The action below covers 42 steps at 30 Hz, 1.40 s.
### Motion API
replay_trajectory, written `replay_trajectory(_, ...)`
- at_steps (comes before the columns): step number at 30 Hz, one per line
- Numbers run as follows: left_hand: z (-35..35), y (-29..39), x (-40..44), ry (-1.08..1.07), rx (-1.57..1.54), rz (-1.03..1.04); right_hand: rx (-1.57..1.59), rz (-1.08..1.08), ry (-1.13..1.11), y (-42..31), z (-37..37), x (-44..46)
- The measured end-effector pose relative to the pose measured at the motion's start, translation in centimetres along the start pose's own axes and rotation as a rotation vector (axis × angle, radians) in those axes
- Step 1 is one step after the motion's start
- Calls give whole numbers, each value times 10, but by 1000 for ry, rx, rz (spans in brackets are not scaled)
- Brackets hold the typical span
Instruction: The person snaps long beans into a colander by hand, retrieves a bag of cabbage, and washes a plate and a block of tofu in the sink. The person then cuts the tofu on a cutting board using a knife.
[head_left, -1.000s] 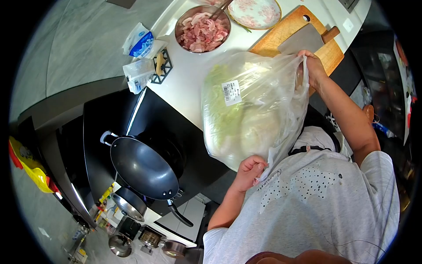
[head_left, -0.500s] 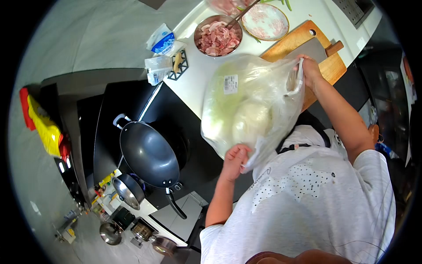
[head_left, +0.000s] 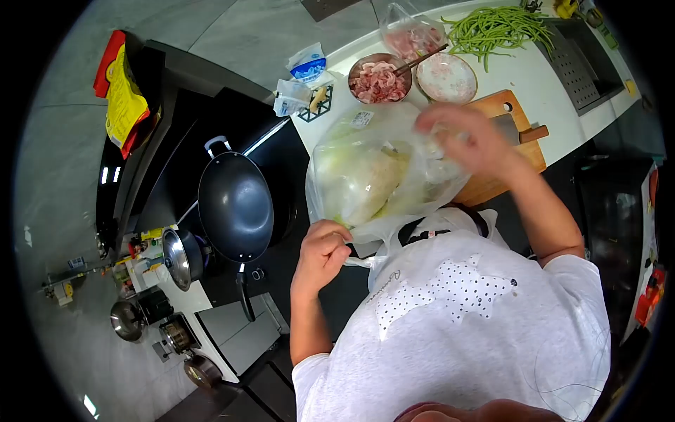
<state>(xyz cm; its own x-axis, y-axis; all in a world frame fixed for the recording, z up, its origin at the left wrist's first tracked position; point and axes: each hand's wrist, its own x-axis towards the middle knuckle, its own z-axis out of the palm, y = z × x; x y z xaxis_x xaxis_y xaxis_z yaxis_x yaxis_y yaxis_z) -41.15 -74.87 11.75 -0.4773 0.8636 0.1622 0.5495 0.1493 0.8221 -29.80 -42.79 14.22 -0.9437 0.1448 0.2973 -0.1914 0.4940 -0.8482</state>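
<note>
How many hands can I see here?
2: the left hand at the lower-left edge of the plastic bag; the right hand, blurred, at its upper right. No others show.

A wok [head_left: 235, 207] is resting on a black cooktop [head_left: 285, 165] in a kitchen, where a metal pot [head_left: 184, 259] is standing just beside it. Along the white counter [head_left: 569, 133], a cleaver [head_left: 508, 129] is lying on a wooden cutting board [head_left: 489, 107], sliced raw meat [head_left: 376, 83] is filling a steel bowl [head_left: 365, 61], and long green beans [head_left: 496, 32] are spreading out near a sink [head_left: 580, 67] with a perforated metal surface.
</note>
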Motion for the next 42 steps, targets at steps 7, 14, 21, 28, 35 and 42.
replay_trajectory(7, 8, 14, -2, -185, 398, -468, -726, 287, -1063, 31, 71, -36)
replay_trajectory(14, 38, 6, 28, -138, 446, -194, -453, 172, -514, 45, 45, -44)
replay_trajectory(21, 50, -52, 102, -20, 797, 45, -935, 130, 43, 63, 13, 5)
replay_trajectory(28, 52, -55, 136, 30, 763, 110, -808, 52, 127, 81, -20, -25)
replay_trajectory(35, 58, 2, 80, -130, 532, -3, 383, 254, 265, 37, -8, -29)
replay_trajectory(42, 114, 4, 82, 197, -131, -316, 1113, 296, 317, -10, -12, 20)
